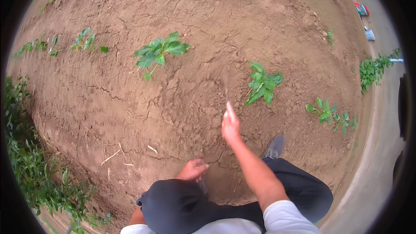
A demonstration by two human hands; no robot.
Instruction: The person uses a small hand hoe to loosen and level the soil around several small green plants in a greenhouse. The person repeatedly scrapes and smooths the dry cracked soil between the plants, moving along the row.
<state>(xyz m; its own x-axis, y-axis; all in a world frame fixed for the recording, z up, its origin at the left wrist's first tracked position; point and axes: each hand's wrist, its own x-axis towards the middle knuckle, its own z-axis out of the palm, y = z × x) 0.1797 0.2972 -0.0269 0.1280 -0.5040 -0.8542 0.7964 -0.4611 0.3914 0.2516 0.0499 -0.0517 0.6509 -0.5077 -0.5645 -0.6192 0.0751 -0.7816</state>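
Note:
My right hand (231, 126) is stretched forward over the soil, fingers closed on a thin hand tool (227, 92). The tool is motion-blurred, so its exact kind is unclear; its far end is over or at the loose, crumbled soil (208, 104). Just right of it grows a leafy green seedling (265, 83), apart from my hand. My left hand (194, 170) rests near my bent left knee with its fingers curled. Whether anything is inside that hand is hidden. Another broad-leaved seedling (159, 50) stands farther forward and to the left.
Smaller seedlings grow at the left (84, 40) and right (325, 112). Dense green foliage (29, 156) borders the left side. Dry straw pieces (110, 157) lie on the cracked soil. A concrete path (367, 169) runs along the right, with two buckets (370, 35) (362, 9). My shoe (275, 146) is beside the crumbled soil.

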